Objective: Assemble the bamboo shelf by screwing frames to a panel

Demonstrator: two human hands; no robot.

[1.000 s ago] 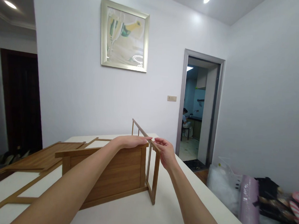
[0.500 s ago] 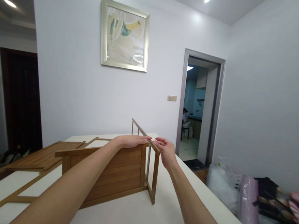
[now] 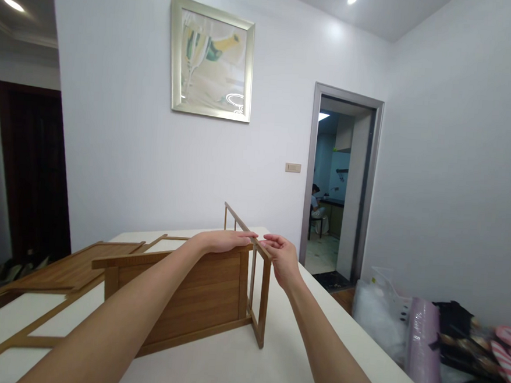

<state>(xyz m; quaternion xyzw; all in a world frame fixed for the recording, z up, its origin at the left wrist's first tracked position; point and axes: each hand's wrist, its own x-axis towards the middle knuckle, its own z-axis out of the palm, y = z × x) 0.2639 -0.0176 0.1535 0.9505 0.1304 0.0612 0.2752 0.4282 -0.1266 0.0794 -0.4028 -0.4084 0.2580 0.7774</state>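
Note:
A brown wooden panel [image 3: 205, 284] stands on its long edge on the white table [image 3: 208, 363]. A slim wooden side frame [image 3: 264, 303] stands upright against its right end. My left hand [image 3: 228, 241] lies palm down along the panel's top edge, its fingers stretched flat toward the side frame. Around the top rail of that frame, near the corner, the thumb and fingers of my right hand [image 3: 282, 256] are closed. Its fingertips are close to those of my left hand. My left forearm hides part of the panel, and the exact contact at the joint is hidden.
Another flat wooden panel [image 3: 75, 266] and an open wooden frame [image 3: 49, 317] lie on the table's left side. Beyond the right table edge are a plastic bag [image 3: 378, 317], a purple roll [image 3: 422, 349] and dark items. A person [image 3: 318, 210] sits beyond the doorway.
The view has shifted very slightly. Both hands and the wooden pieces hold the same positions relative to each other.

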